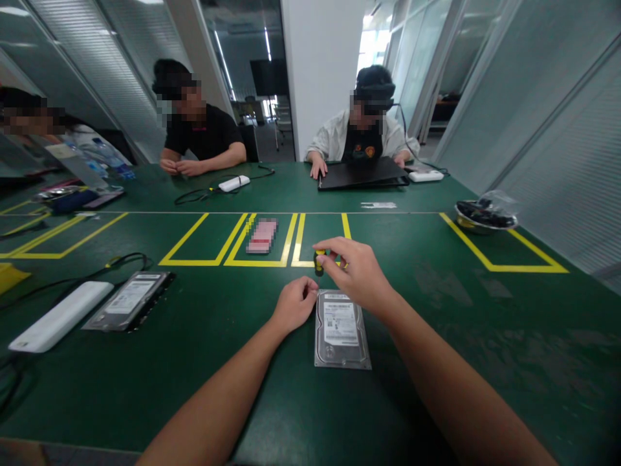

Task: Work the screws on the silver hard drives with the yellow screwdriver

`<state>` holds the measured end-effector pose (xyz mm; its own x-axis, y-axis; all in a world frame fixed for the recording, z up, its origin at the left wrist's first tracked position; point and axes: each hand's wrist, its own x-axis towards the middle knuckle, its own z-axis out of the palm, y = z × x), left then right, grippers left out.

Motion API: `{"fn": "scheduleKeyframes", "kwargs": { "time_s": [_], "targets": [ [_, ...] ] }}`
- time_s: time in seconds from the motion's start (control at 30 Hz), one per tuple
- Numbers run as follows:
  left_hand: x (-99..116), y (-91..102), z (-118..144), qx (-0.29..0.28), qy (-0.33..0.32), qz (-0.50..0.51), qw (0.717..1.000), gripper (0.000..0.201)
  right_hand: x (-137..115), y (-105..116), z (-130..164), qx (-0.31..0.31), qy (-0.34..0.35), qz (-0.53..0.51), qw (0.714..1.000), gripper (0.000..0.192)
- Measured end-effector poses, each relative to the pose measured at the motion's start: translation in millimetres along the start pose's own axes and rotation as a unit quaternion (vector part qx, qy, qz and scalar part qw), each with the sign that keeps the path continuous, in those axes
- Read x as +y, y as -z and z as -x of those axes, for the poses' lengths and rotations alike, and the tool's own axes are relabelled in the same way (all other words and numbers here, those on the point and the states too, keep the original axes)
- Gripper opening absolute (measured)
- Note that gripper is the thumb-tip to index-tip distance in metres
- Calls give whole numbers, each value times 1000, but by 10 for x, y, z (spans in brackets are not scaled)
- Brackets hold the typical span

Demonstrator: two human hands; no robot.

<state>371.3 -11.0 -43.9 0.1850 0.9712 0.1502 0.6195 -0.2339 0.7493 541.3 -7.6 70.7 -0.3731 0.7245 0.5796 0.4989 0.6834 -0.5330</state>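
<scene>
A silver hard drive [341, 330] lies label up on the green table [436, 362] right in front of me. My right hand [356, 272] hovers over the drive's far edge, its fingers shut on a small screwdriver with a yellow and black handle [319, 260] held upright. My left hand [294, 304] rests at the drive's far left corner, fingers curled and pinched together near the corner; whether it holds anything small is not visible.
A second hard drive [130, 300] and a white power strip [61, 316] lie at the left. Yellow taped boxes [204, 243] mark the table's middle, one holding a pink object [262, 235]. A bowl under plastic [485, 213] stands far right. Other people sit across the table.
</scene>
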Motion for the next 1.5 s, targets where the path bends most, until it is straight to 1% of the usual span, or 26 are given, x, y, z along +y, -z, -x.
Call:
{"fn": "scheduleKeyframes", "kwargs": {
  "time_s": [0.1,0.27,0.37,0.57,0.87,1.0,1.13,1.4,1.5],
  "targets": [
    [2,0,1,0,-2,1,1000,9,-16,-6,0,-6,9,-6,1000,16],
    [10,3,4,0,-2,1,1000,8,-19,-31,-1,9,19,-3,1000,12],
    [8,1,3,1,0,1,1000,8,-10,-21,-1,-2,25,-9,1000,12],
    [3,-4,7,6,-4,-5,1000,7,-1,12,0,-9,18,-13,1000,18],
    [20,-1,12,8,-6,-13,1000,7,16,-13,-6,18,23,-27,999,11],
    [18,-2,14,12,-8,-18,1000,7,16,-6,-3,8,34,-27,999,14],
    [9,-4,13,10,-7,-21,1000,8,16,2,1,-2,23,-21,1000,17],
    [8,-6,10,13,-10,-18,1000,7,27,0,8,18,28,-41,999,13],
    [11,-8,10,13,-7,-23,1000,7,37,7,8,7,25,-35,999,13]
  ]
}}
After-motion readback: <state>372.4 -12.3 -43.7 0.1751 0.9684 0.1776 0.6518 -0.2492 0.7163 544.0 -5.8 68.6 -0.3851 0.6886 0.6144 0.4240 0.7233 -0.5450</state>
